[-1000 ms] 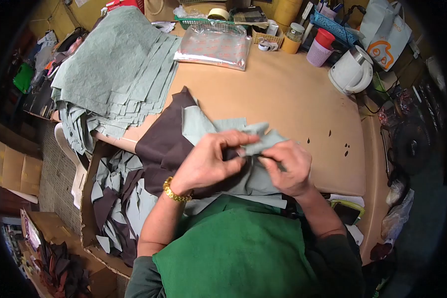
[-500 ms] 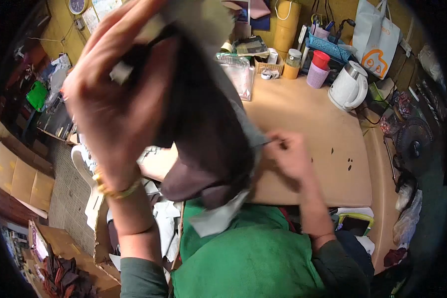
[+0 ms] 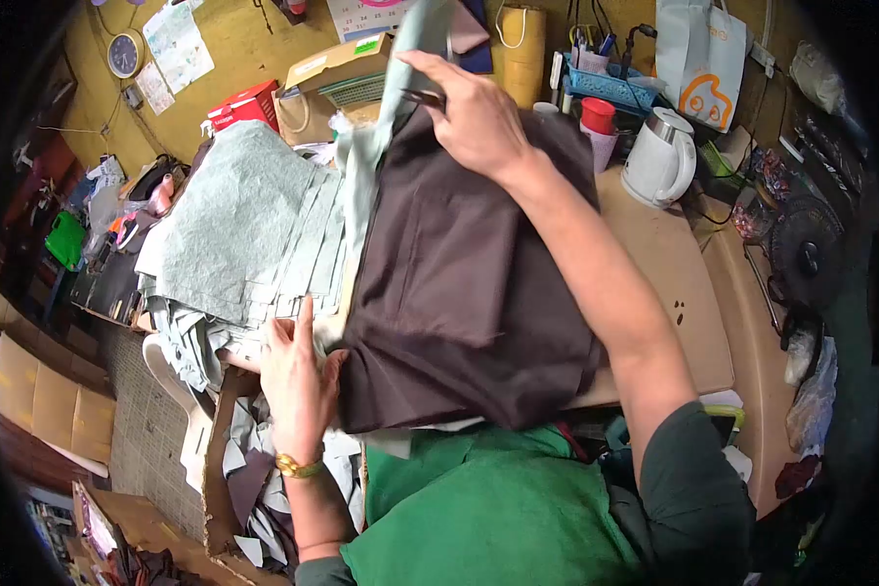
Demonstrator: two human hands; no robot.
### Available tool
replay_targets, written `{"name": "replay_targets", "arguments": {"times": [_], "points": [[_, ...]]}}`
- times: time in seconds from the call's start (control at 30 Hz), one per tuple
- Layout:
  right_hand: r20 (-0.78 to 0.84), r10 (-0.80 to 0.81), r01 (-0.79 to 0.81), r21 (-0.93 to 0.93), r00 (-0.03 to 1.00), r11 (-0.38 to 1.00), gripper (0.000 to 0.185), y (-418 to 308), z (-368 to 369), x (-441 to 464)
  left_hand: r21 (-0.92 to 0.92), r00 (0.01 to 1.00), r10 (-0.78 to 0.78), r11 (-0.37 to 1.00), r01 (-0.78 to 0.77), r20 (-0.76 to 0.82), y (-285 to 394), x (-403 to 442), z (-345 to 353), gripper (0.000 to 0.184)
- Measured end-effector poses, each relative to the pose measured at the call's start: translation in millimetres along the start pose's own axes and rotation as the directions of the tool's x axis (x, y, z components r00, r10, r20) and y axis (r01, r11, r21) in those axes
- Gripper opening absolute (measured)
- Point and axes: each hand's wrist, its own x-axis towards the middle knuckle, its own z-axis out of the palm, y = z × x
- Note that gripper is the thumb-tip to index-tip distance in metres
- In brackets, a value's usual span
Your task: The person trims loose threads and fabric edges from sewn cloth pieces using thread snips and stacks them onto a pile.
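A dark brown cloth panel [image 3: 449,264], with a stitched rectangular patch on it, lies spread in front of me. A pale grey-green strip [image 3: 361,176] runs along its left edge and stands up at the top. My right hand [image 3: 483,122] is over the panel's top edge, index finger stretched to the strip. In its curled fingers is a small dark pointed tool [image 3: 422,98], mostly hidden. At the panel's lower left corner is my left hand [image 3: 298,381], index finger raised and thumb apart, against the brown cloth. Left of the panel lies a stack of pale grey-green pieces [image 3: 244,215].
A white kettle [image 3: 659,161], a red-topped cup [image 3: 598,117] and a blue basket [image 3: 610,88] stand at the back right. A cardboard box [image 3: 227,469] of scraps sits below the table's left side. Behind the stack are a red box [image 3: 244,105] and a carton [image 3: 337,73].
The brown cloth has come down from near the camera and now lies flat. My left hand has dropped to its lower corner. My right hand has moved up and left to its top edge.
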Motion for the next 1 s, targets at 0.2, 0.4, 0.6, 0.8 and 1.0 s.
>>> {"name": "replay_targets", "arguments": {"times": [0.2,0.4,0.6,0.8,1.0], "points": [[-0.036,0.467,-0.452,0.195,0.884,0.87,0.02,68.2,-14.8,-105.7,-0.516,0.784,0.534,0.79,-0.33,0.316,40.0,-37.4,76.1,0.115],[-0.061,0.81,-0.811,0.014,0.583,0.585,0.017,141.3,-49.7,-274.4,-0.346,0.8,0.535,0.83,-0.438,0.272,84.4,-60.1,157.1,0.065],[-0.121,0.899,-0.872,0.219,0.421,0.438,0.016,144.4,-56.9,-297.3,-0.921,0.906,0.237,0.263,0.288,0.351,85.8,-28.1,157.3,0.047],[-0.043,0.893,-0.893,-0.073,0.448,0.444,0.016,131.0,-57.7,-294.5,-0.957,0.613,-0.736,0.188,-0.222,-0.287,-106.3,26.1,66.9,0.038],[-0.063,0.835,-0.836,0.013,0.547,0.548,0.014,118.0,-27.6,-271.4,-0.698,0.905,-0.178,0.697,-0.162,-0.387,-22.9,-17.2,8.2,0.024]]}}
